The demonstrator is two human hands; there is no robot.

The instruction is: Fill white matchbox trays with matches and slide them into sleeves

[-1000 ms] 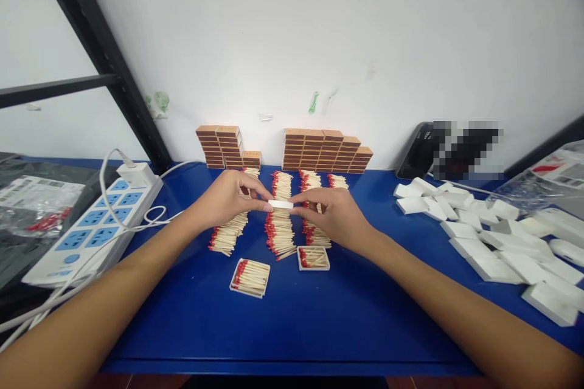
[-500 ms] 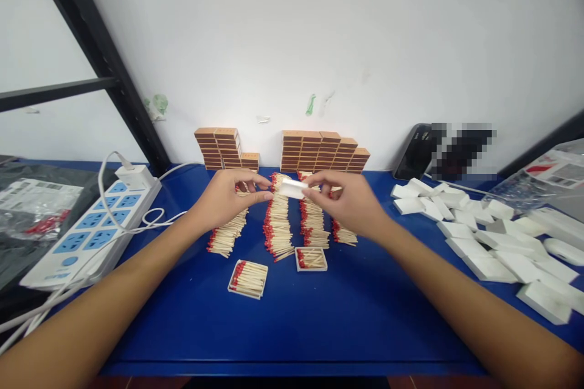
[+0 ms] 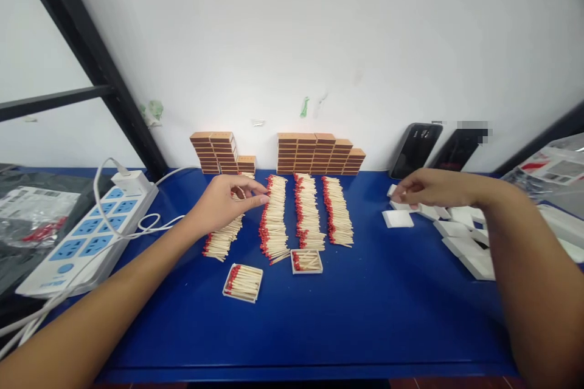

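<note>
1. Power strip [image 3: 86, 231]: one, at the far left of the desk [image 3: 365, 316], cable looped beside it, apparently kept clear of the working area.
2. My left hand [image 3: 225, 203] hovers over the leftmost of the match rows [image 3: 274, 219]. The fingers [image 3: 262, 197] are loosely curled, thumb and forefinger nearly meeting; I cannot tell whether they pinch a match.
3. Match rows: four, parallel, red heads all to the left. This layout probably keeps each row easy to pick from.
4. Open trays [image 3: 243, 282]: two, partly filled, set just in front of the rows, within short reach.
5. Brown box stacks [image 3: 319, 154]: two groups, pushed against the wall, out of the way.
6. One white sleeve [image 3: 398, 219] lies apart from the others.
7. My right hand [image 3: 431, 188] rests on the near edge of the white sleeve pile [image 3: 460, 237], palm down, touching a sleeve; whether it is gripped cannot be told. The pile is too jumbled to count.
8. Phones [image 3: 415, 149]: two, leaning on the wall
</note>
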